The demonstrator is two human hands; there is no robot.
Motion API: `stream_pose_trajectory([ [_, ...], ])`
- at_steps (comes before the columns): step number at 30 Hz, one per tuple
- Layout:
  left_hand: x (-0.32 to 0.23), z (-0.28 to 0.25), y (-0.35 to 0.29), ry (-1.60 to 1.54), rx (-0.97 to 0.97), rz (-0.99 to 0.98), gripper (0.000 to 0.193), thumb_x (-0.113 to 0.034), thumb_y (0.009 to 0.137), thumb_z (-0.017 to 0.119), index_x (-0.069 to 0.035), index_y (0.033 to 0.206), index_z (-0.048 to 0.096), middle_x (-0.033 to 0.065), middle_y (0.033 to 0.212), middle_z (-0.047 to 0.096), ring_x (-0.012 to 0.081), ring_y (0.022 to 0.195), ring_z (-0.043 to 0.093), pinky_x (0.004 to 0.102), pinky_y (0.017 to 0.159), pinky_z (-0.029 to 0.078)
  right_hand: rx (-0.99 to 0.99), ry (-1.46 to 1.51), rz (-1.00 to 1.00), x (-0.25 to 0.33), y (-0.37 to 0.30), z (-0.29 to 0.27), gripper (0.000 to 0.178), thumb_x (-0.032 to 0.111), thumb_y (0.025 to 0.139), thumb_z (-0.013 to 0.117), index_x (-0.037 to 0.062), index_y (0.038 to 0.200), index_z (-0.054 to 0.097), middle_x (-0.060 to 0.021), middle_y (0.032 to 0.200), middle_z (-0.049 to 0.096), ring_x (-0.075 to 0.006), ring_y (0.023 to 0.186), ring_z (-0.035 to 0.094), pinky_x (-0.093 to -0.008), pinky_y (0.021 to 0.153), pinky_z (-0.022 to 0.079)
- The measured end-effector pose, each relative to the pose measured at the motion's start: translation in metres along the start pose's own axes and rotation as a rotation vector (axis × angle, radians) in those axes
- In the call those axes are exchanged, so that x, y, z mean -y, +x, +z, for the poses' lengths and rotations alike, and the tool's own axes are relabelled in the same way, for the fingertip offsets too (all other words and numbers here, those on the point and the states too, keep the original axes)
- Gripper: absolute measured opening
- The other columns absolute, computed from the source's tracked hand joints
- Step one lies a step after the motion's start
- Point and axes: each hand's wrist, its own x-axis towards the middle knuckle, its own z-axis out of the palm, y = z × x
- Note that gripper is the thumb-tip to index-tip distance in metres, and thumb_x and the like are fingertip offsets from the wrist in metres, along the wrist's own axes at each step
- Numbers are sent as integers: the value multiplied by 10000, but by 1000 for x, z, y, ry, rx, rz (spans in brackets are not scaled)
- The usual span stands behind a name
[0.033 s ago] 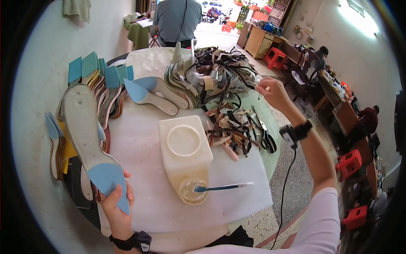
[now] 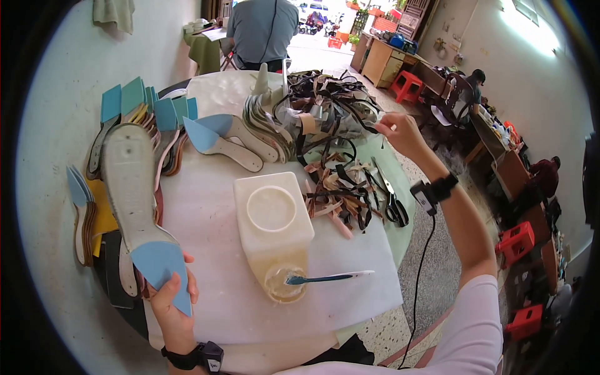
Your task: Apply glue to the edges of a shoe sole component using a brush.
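Observation:
My left hand [image 2: 172,300] is closed around the blue end of a large shoe insole [image 2: 130,181], thumb on top, its long grey-beige end pointing away from me. At the right, my right hand [image 2: 403,134] is raised beside a heap of dark strips [image 2: 331,100]. Its thumb and fingers are pinched together; what lies between them is too small to make out. Between my hands stands a white plastic container [image 2: 275,240] with a cut-open neck of pale paste. Across that opening rests a brush [image 2: 328,277] with a blue and white handle.
Stacked insoles [image 2: 165,144] line the table's left side, and two blue-ended insoles [image 2: 225,140] lie at the back. Scissors [image 2: 392,194] lie right of the scraps [image 2: 344,187]. A cable [image 2: 420,281] hangs from my right wrist. Other people sit farther off near red stools [image 2: 407,85].
The far end of the insole in my left hand has swung slightly to the right. My right hand has shifted slightly, with its fingers still pinched.

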Motion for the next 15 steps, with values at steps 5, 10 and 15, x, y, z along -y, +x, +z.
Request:
stream_pose_trajectory([
  [5, 3, 5, -2, 4, 53, -76, 438, -226, 787, 651, 24, 1094, 463, 155, 909, 540, 130, 496, 469, 221, 358, 335, -81, 32, -5, -10, 53, 34, 194, 200, 755, 666, 6, 758, 651, -181, 711, 640, -337, 704, 629, -404, 663, 479],
  [10, 8, 1, 2, -18, 84, -86, 407, -223, 798, 658, 14, 1072, 472, 155, 909, 539, 137, 482, 469, 229, 364, 352, -66, -50, 46, -13, 87, 61, 219, 226, 730, 691, 12, 742, 644, -186, 719, 640, -344, 729, 633, -413, 670, 483],
  [15, 7, -4, 1, -19, 99, -99, 369, -200, 797, 656, 16, 1040, 481, 165, 900, 548, 186, 492, 492, 263, 395, 380, -32, -163, 52, -20, 98, 81, 219, 225, 686, 715, 27, 725, 629, -173, 747, 637, -345, 754, 625, -425, 672, 478],
])
